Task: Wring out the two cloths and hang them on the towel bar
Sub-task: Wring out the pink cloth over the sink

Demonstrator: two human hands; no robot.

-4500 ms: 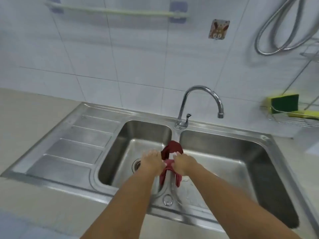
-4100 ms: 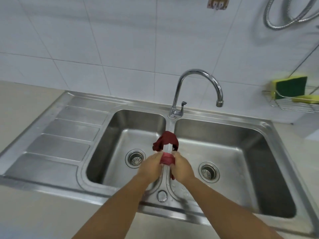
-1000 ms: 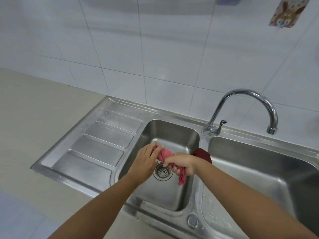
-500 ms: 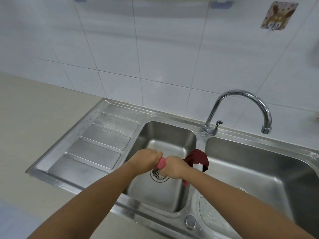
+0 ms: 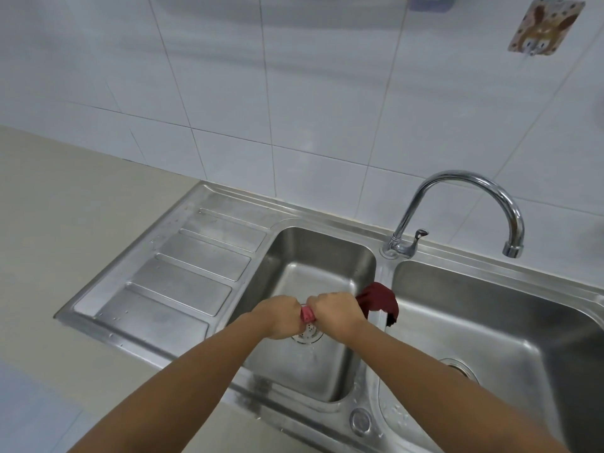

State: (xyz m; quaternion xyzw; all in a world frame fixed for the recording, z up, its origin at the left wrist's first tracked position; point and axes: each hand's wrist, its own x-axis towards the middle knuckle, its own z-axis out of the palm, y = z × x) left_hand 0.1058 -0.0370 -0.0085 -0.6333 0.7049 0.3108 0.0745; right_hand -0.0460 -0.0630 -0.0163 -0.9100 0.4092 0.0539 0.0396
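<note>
You are holding both fists close together over the left basin of a steel double sink (image 5: pixel 327 266), low in the centre of the frame. Your left hand (image 5: pixel 281 317) and right hand (image 5: pixel 334 313) are each clenching around a pink cloth (image 5: pixel 307 314), which is showing only as a small twisted bunch between the two fists, directly above the basin's drain (image 5: pixel 307 335). A thin trickle of water is falling from it toward the drain. A dark red cloth (image 5: pixel 379 299) is draping over the divider between the two basins, just right of your right hand and touching it. A curved tap (image 5: pixel 457 204) is standing behind the divider, right of centre. A ribbed draining board (image 5: pixel 183 276) is lying to the left, set into a beige bench (image 5: pixel 65 223). One towel bar bracket (image 5: pixel 431 1) is peeking in at the top edge, with a rabbit-patterned wall hook (image 5: pixel 545 26) in the upper right.
</note>
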